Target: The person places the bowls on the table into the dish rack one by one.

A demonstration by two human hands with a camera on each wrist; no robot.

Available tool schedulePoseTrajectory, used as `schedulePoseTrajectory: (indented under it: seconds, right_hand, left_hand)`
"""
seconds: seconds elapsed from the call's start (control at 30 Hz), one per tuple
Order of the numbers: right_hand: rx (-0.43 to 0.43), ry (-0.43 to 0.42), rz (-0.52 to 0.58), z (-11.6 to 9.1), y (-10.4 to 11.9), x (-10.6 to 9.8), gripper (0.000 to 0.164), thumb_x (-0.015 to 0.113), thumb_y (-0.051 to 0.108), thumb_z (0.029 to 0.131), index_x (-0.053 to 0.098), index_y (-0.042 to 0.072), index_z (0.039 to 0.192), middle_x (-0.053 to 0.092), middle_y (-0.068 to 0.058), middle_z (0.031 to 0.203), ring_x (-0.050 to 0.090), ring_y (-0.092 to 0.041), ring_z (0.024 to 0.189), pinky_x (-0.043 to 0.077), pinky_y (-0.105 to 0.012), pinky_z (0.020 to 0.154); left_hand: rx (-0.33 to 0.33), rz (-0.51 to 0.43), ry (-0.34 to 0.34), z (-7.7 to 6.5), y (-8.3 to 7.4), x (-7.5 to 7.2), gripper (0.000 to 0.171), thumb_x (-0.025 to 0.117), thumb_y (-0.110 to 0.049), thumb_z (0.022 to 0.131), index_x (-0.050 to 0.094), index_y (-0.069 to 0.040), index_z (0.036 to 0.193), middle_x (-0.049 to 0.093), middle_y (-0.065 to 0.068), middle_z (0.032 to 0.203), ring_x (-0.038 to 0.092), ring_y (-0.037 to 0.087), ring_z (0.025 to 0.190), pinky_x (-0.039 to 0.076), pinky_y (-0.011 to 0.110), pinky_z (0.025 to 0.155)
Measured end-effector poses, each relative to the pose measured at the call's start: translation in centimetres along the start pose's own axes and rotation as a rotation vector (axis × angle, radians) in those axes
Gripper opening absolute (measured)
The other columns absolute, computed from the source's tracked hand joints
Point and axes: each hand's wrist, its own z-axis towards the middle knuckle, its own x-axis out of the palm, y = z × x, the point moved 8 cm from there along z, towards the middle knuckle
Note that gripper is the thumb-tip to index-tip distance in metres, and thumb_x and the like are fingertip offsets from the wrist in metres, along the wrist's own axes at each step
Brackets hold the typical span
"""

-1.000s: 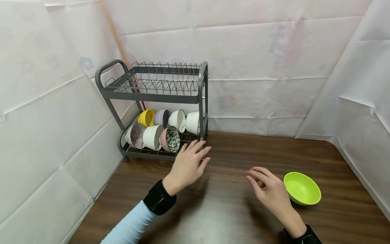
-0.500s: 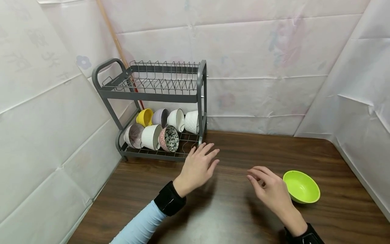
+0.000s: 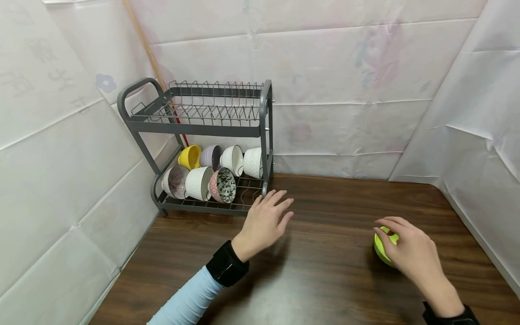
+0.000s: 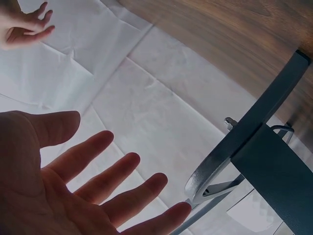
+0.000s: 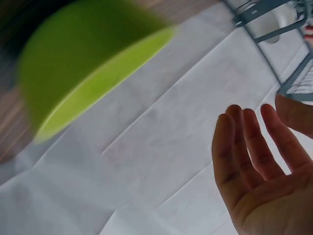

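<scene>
My right hand [image 3: 418, 253] hovers above a lime-green bowl [image 3: 381, 253] on the brown table, hiding most of it in the head view. The right wrist view has the bowl [image 5: 93, 54] apart from the hand [image 5: 264, 171], whose fingers are gently bent and hold nothing. My left hand [image 3: 262, 225] is in the air near the front right corner of a dark grey two-tier dish rack [image 3: 195, 129]. Its fingers are spread, and the palm is bare in the left wrist view. Among the crockery on the lower tier, a pink patterned bowl [image 3: 223, 185] lies nearest that hand.
Several more cups and bowls lie tilted on the lower tier, including a yellow one [image 3: 189, 156], a lavender one [image 3: 210, 157] and a ribbed white cup [image 3: 198, 183]. The upper tier has wire plate slots. White sheeting [image 3: 333, 99] hangs behind and beside the table [image 3: 325, 207].
My right hand has moved right, from beside the green bowl to over it. The left hand first drifted right, away from the pink patterned bowl, then stayed nearly still.
</scene>
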Motion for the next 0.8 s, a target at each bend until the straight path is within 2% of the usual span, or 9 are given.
schedulePoseTrajectory:
  seconds: [0.13, 0.23, 0.37, 0.5, 0.67, 0.73, 0.8]
  right_hand:
    - [0.106, 0.14, -0.051, -1.2, -2.3, -0.5, 0.019, 0.085, 0.015, 0.087, 0.082, 0.01, 0.106, 0.075, -0.011, 0.111, 0.07, -0.027, 0.073, 0.044, -0.036, 0.046]
    - [0.169, 0.248, -0.066, -2.0, -3.4, -0.4, 0.021, 0.084, 0.019, 0.089, 0.082, 0.011, 0.108, 0.073, -0.017, 0.116, 0.072, -0.037, 0.084, 0.049, -0.046, 0.049]
    - [0.225, 0.336, -0.07, -3.1, -4.3, 0.1, 0.027, 0.083, 0.031, 0.092, 0.081, 0.011, 0.11, 0.074, -0.02, 0.116, 0.071, -0.042, 0.088, 0.051, -0.056, 0.054]
    - [0.24, 0.378, -0.064, -4.0, -4.6, 0.6, 0.032, 0.085, 0.037, 0.09, 0.081, 0.011, 0.109, 0.077, -0.014, 0.106, 0.072, -0.04, 0.088, 0.051, -0.057, 0.055]
    - [0.217, 0.392, -0.049, -4.9, -4.6, 1.0, 0.023, 0.089, 0.02, 0.085, 0.082, 0.012, 0.105, 0.076, -0.006, 0.099, 0.065, -0.023, 0.073, 0.047, -0.045, 0.051]
    - [0.21, 0.392, -0.039, -5.3, -4.7, 1.1, 0.023, 0.089, 0.013, 0.083, 0.082, 0.013, 0.104, 0.075, -0.007, 0.102, 0.066, -0.023, 0.074, 0.048, -0.046, 0.051]
    - [0.206, 0.388, -0.036, -5.6, -4.7, 1.2, 0.023, 0.088, 0.01, 0.081, 0.082, 0.013, 0.103, 0.075, -0.008, 0.106, 0.071, -0.03, 0.08, 0.051, -0.051, 0.053]
  left_hand:
    - [-0.004, -0.01, 0.007, 0.0, -0.1, -0.1, 0.036, 0.062, -0.034, 0.108, 0.07, -0.019, 0.14, 0.058, 0.008, 0.15, 0.053, 0.036, 0.14, 0.043, 0.061, 0.111]
    - [-0.003, -0.017, 0.005, 0.1, -0.1, 0.0, 0.036, 0.063, -0.033, 0.107, 0.07, -0.019, 0.14, 0.058, 0.008, 0.15, 0.053, 0.035, 0.14, 0.042, 0.061, 0.111]
    - [-0.006, -0.028, 0.012, 0.2, -0.2, 0.1, 0.036, 0.063, -0.033, 0.108, 0.07, -0.018, 0.139, 0.058, 0.008, 0.151, 0.052, 0.035, 0.141, 0.042, 0.061, 0.112]
    - [-0.008, -0.04, 0.026, 0.3, -0.3, 0.3, 0.036, 0.063, -0.033, 0.108, 0.07, -0.018, 0.14, 0.057, 0.008, 0.151, 0.051, 0.036, 0.141, 0.041, 0.062, 0.112]
    - [-0.002, -0.046, 0.039, 0.5, -0.5, 0.5, 0.036, 0.062, -0.033, 0.108, 0.07, -0.018, 0.139, 0.057, 0.008, 0.152, 0.051, 0.036, 0.141, 0.041, 0.061, 0.113]
    - [0.001, -0.048, 0.043, 0.5, -0.6, 0.6, 0.035, 0.062, -0.032, 0.108, 0.07, -0.019, 0.139, 0.056, 0.007, 0.152, 0.051, 0.036, 0.141, 0.041, 0.06, 0.113]
    - [0.004, -0.053, 0.046, 0.6, -0.6, 0.6, 0.035, 0.062, -0.033, 0.108, 0.07, -0.019, 0.139, 0.056, 0.008, 0.152, 0.051, 0.036, 0.142, 0.041, 0.06, 0.113]
